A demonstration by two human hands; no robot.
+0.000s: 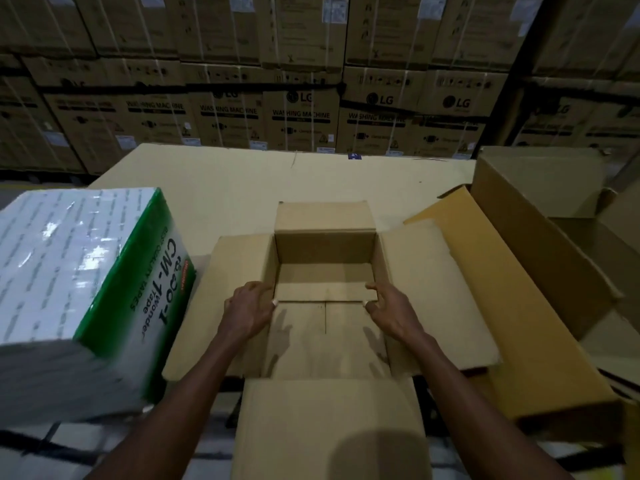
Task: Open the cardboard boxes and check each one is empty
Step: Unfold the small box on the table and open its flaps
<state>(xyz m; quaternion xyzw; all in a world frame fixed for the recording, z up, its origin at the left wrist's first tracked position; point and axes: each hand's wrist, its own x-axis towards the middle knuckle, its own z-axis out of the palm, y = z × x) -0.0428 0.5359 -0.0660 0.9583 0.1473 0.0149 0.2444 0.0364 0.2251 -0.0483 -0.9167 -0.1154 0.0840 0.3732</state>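
Cardboard box (325,244) between tape carton (86,271), open boxes (540,244)

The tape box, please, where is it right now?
In the head view, the tape box sits at the left, beside the open box that both hands reach into.

Plain brown cardboard on the open box (325,258) at centre, matt and dry-looking, its 4 flaps showing raw cut edges and a faint crease down the inner floor. A loose cardboard sheet (325,292) inside has the same dull kraft finish. At 9 o'clock, the tape carton (86,271) gleams: glossy clear plastic wrap over white and green printed card, catching bright highlights. Beneath it all, the flat sheet (242,178) is paler cardboard, smooth and matt. At 3 o'clock, the larger box (540,237) is a yellower cardboard, also matt. At 12 o'clock, the stacked washing machine cartons (301,112) are printed brown cardboard with pale strapping and small paper labels.
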